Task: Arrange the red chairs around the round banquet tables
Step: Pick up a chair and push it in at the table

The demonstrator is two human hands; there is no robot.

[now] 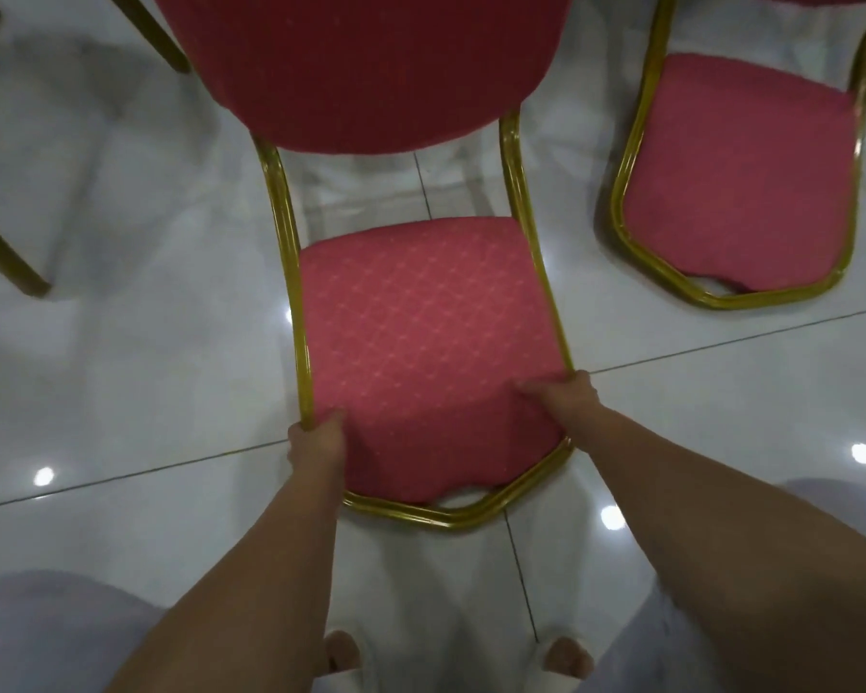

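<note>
1. Hands: the left hand [316, 442] grasps the left front corner of the red chair [421, 332], with the thumb on the cushion and fingers wrapped round the gold frame [291, 272]. The right hand [563, 397] grips the right side rail the same way, a little further back. Neither hand is free.
2. Chair location: directly in front of the person, seat front toward them and backrest [366, 67] away. It is over the glossy tile floor [121, 352]. Its legs are hidden under the seat, so I cannot tell whether it is lifted or standing.
3. No round bench in view, so the target spot is unknown. My read is that the chair is being moved, not yet placed.
4. Neighbours: a second red chair [736, 182] is near on the right, apart from the held one. Gold legs [16, 267] of other furniture are at far left.
5. Risks:
   - The grip is low and at the seat front, with the backrest mass far from the hands. The chair can pitch away on a lift.
   - The hands are not level fore-aft, so the chair can yaw and the frame twist in the grip.
   - A swing to the right would knock the frame into the second red chair.
   - On the glossy floor a dragged chair can skate, and footing may slip.
   - The feet [343, 652] are just below the seat front, so a dropped frame lands on toes.
   - The thumbs bear on soft cushion, so the hold is likely weak if the fabric gives.
</note>
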